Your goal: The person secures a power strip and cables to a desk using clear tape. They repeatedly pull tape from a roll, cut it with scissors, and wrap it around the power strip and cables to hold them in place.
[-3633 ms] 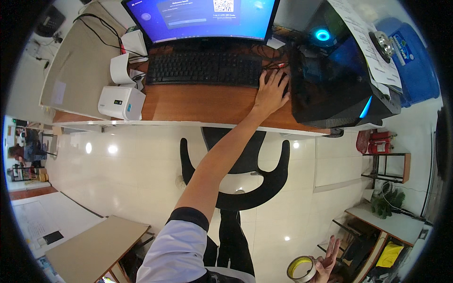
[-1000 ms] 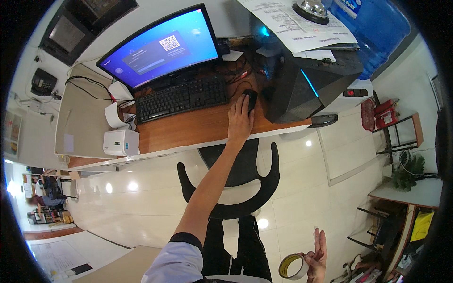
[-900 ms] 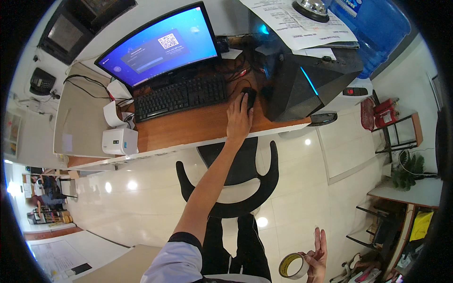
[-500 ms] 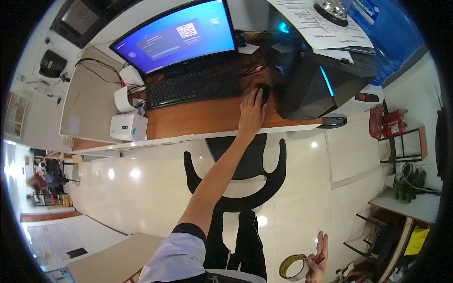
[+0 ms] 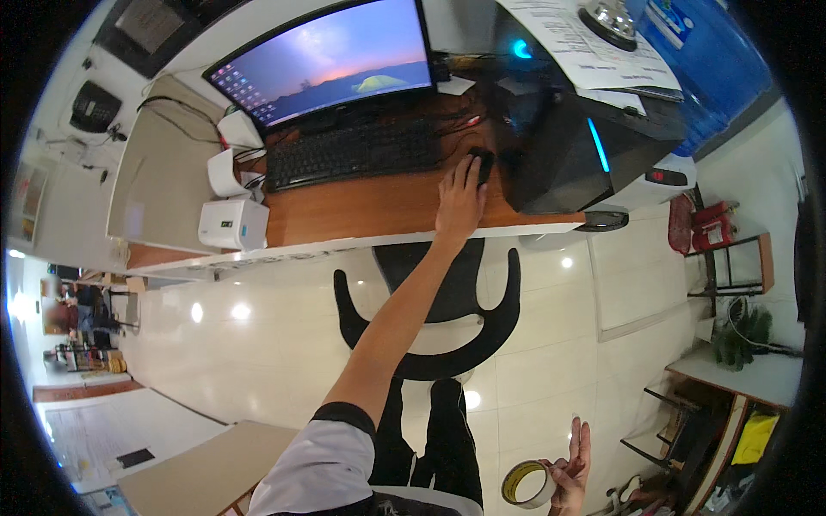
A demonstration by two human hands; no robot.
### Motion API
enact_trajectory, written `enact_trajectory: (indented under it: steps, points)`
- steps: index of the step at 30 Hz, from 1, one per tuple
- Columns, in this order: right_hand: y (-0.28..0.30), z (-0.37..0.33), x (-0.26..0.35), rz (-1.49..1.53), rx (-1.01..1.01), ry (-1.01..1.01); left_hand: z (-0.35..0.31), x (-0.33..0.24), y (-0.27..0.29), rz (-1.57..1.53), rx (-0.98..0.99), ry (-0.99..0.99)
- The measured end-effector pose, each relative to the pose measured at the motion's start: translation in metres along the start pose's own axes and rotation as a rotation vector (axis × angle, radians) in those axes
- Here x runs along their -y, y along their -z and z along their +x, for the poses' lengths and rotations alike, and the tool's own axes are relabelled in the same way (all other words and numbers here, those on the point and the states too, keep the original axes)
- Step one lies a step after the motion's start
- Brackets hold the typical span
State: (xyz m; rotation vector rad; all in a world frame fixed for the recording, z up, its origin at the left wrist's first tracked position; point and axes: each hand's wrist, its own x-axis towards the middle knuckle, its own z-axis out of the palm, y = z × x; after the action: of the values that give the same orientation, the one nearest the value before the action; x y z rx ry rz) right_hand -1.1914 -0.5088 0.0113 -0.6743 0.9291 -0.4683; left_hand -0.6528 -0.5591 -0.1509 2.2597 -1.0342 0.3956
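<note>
Upper-centre monitor (image 5: 327, 64) apparently signed in already, desktop icons up; left hand (image 5: 462, 202) laid unclenched over the mouse (image 5: 484, 163); right hand (image 5: 570, 478), lower right, gripping a tape roll (image 5: 511, 488)

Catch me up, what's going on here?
The person's left hand rests on a black mouse on the wooden desk, to the right of the keyboard. The right hand holds a roll of tape low and out to the side, away from the desk, with two fingers extended. The monitor shows a scenic background with small icons on its left. A black chair stands at the desk, under the outstretched left forearm.
</note>
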Motion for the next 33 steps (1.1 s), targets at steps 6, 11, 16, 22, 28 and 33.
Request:
enact_trajectory:
  steps: [6,11,16,22,28,33]
  points:
    - [-0.033,0.000,0.002,-0.098,0.092,-0.075,-0.024,-0.004,0.024,-0.163,-0.147,-0.002]
    - [-0.098,0.031,0.016,-0.225,0.519,-0.099,-0.143,-0.046,0.186,-0.831,0.448,0.444]
    - [-0.239,0.054,0.006,-0.333,1.070,-0.257,-0.283,-0.027,0.363,-1.340,0.752,0.826]
    - [-0.428,0.021,-0.091,-0.577,1.680,-0.542,-0.301,0.031,0.532,-1.460,0.293,0.914]
    - [-0.579,-0.048,-0.176,-0.739,1.859,-0.583,-0.329,0.142,0.631,-1.529,0.120,0.916]
    - [-0.665,-0.098,-0.240,-0.757,1.993,-0.534,-0.338,0.199,0.724,-1.500,-0.017,1.077]
